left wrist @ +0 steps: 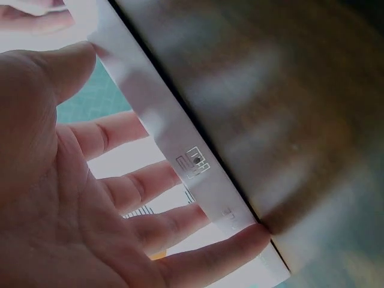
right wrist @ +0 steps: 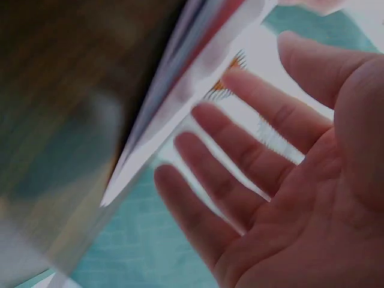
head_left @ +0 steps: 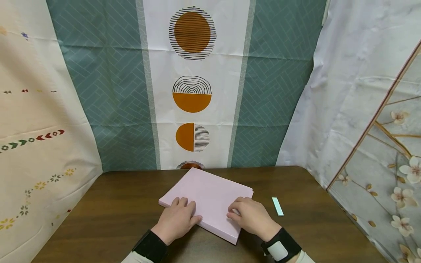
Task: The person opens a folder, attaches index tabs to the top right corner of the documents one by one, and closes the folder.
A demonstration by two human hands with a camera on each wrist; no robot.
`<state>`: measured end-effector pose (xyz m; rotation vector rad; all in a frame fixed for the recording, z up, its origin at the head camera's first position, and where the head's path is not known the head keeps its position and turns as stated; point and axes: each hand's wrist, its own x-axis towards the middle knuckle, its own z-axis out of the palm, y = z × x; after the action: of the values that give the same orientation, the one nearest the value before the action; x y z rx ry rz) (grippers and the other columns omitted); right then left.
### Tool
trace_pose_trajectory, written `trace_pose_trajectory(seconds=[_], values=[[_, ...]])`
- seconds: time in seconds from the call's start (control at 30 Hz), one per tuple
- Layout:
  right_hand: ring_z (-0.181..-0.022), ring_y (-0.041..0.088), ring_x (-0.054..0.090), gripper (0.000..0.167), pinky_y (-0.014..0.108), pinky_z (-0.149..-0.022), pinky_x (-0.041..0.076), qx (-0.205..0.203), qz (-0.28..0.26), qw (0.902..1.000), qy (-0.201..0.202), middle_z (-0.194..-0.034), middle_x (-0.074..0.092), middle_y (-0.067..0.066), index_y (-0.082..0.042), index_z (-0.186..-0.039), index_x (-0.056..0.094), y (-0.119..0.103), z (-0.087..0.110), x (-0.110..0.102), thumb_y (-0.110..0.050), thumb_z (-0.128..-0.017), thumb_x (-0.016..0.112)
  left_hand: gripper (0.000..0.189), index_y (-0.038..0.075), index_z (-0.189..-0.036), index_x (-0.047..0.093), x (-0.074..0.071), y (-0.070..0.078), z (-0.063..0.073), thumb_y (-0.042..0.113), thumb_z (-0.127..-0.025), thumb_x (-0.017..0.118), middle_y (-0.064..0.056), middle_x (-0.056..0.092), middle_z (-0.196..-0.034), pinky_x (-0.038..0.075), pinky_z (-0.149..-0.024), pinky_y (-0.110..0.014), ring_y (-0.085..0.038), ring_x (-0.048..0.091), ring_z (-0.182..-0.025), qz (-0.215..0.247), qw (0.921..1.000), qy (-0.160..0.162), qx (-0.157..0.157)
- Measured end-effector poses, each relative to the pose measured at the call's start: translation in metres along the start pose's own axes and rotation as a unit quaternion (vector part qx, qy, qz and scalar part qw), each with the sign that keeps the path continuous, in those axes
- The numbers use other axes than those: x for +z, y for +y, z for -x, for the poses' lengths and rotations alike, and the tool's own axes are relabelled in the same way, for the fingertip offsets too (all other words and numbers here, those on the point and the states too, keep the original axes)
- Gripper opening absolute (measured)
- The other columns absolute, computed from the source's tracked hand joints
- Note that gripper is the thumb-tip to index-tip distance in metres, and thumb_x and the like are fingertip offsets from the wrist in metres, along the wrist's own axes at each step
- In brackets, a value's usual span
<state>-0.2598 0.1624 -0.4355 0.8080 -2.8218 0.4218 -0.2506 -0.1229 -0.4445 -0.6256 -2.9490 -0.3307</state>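
Note:
A flat, pale pink folder lies at an angle on the table, thick like a binder. Its front side carries a small printed mark in the left wrist view. My left hand rests on its front left edge, fingertips on the folder and thumb along the near side. Over the right part of the folder is my right hand, its fingers loosely bent. From the right wrist, those fingers look spread and relaxed, with nothing held. Purple and red layers show along the folder's right side.
A small pale mint strip lies on the brown wooden table, right of the folder. Behind the table hangs a green and white patterned cloth. Cloths also hang at the left and right.

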Motion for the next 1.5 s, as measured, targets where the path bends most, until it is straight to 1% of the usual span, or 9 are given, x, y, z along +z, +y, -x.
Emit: trace_pose_trajectory(seconds=[0.1,0.3,0.53,0.7,1.03,1.17,1.27,1.4,1.5], values=[[-0.114,0.031,0.071,0.021,0.055,-0.095,0.060,0.040,0.012,0.9991,0.004,-0.120,0.077,0.010,-0.011,-0.110,0.083,0.011,-0.006,0.003,-0.027,-0.097,0.086,0.041,0.007,-0.116,0.069,0.000,0.000,0.000,0.045,-0.102,0.078,-0.018,0.064,-0.116,0.056,-0.092,-0.059,-0.040,0.059,-0.111,0.002,1.0000,-0.005,0.004],[-0.138,0.051,0.058,0.039,0.069,-0.113,0.045,0.096,0.003,0.9953,0.014,-0.144,0.067,0.027,-0.005,-0.129,0.078,0.023,-0.010,0.003,-0.028,-0.098,0.085,0.044,0.006,-0.122,0.069,-0.002,0.002,0.002,0.044,-0.102,0.079,-0.021,0.064,-0.124,0.053,-0.104,-0.066,-0.051,0.058,-0.126,0.019,0.9997,-0.007,0.016],[-0.136,0.053,0.060,0.041,0.071,-0.111,0.046,0.119,0.008,0.9928,-0.010,-0.143,0.067,0.030,-0.004,-0.130,0.077,0.026,-0.008,0.003,-0.029,-0.099,0.084,0.046,0.007,-0.128,0.069,-0.001,0.001,0.000,0.045,-0.103,0.077,-0.021,0.063,-0.136,0.050,-0.108,-0.068,-0.047,0.055,-0.135,0.026,0.9979,-0.024,0.054],[-0.135,0.052,0.061,0.041,0.071,-0.109,0.048,0.131,0.018,0.9910,-0.020,-0.141,0.069,0.027,-0.005,-0.130,0.078,0.026,-0.005,0.007,-0.032,-0.099,0.083,0.049,0.007,-0.133,0.069,0.002,0.003,-0.001,0.046,-0.104,0.074,-0.025,0.059,-0.148,0.045,-0.109,-0.076,-0.055,0.048,-0.146,0.036,0.9976,-0.035,0.048],[-0.126,0.050,0.063,0.044,0.071,-0.104,0.050,0.125,0.004,0.9918,-0.027,-0.136,0.066,0.023,-0.009,-0.134,0.075,0.034,0.000,0.011,-0.036,-0.100,0.082,0.041,0.007,-0.130,0.068,0.006,0.000,-0.001,0.040,-0.106,0.074,-0.026,0.056,-0.154,0.043,-0.113,-0.073,-0.056,0.046,-0.148,0.043,0.9973,-0.032,0.049],[-0.122,0.048,0.063,0.045,0.072,-0.099,0.052,0.121,0.026,0.9918,-0.033,-0.133,0.067,0.020,-0.011,-0.134,0.076,0.033,0.002,0.012,-0.040,-0.100,0.082,0.041,0.007,-0.131,0.070,0.004,0.000,0.001,0.038,-0.105,0.075,-0.026,0.058,-0.153,0.049,-0.110,-0.069,-0.053,0.051,-0.144,0.019,0.9988,-0.011,0.045],[-0.118,0.046,0.063,0.045,0.073,-0.095,0.053,0.122,0.045,0.9910,-0.034,-0.131,0.068,0.018,-0.012,-0.133,0.078,0.030,0.004,0.010,-0.042,-0.099,0.082,0.033,0.007,-0.124,0.072,0.004,0.002,0.003,0.033,-0.104,0.078,-0.024,0.064,-0.142,0.058,-0.099,-0.062,-0.047,0.060,-0.132,-0.016,0.9978,0.034,0.054],[-0.114,0.044,0.062,0.043,0.070,-0.092,0.055,0.126,0.067,0.9890,-0.038,-0.129,0.068,0.018,-0.014,-0.132,0.080,0.024,0.006,0.009,-0.042,-0.099,0.082,0.019,0.010,-0.113,0.073,0.005,0.004,0.003,0.022,-0.101,0.081,-0.019,0.067,-0.124,0.063,-0.086,-0.052,-0.039,0.066,-0.114,-0.040,0.9910,0.094,0.086],[-0.110,0.041,0.061,0.042,0.067,-0.090,0.056,0.127,0.075,0.9881,-0.045,-0.129,0.068,0.018,-0.016,-0.132,0.081,0.020,0.007,0.008,-0.041,-0.098,0.083,0.018,0.012,-0.115,0.074,0.006,0.006,0.003,0.019,-0.100,0.082,-0.017,0.067,-0.122,0.064,-0.086,-0.050,-0.036,0.066,-0.112,-0.035,0.9896,0.096,0.100]])
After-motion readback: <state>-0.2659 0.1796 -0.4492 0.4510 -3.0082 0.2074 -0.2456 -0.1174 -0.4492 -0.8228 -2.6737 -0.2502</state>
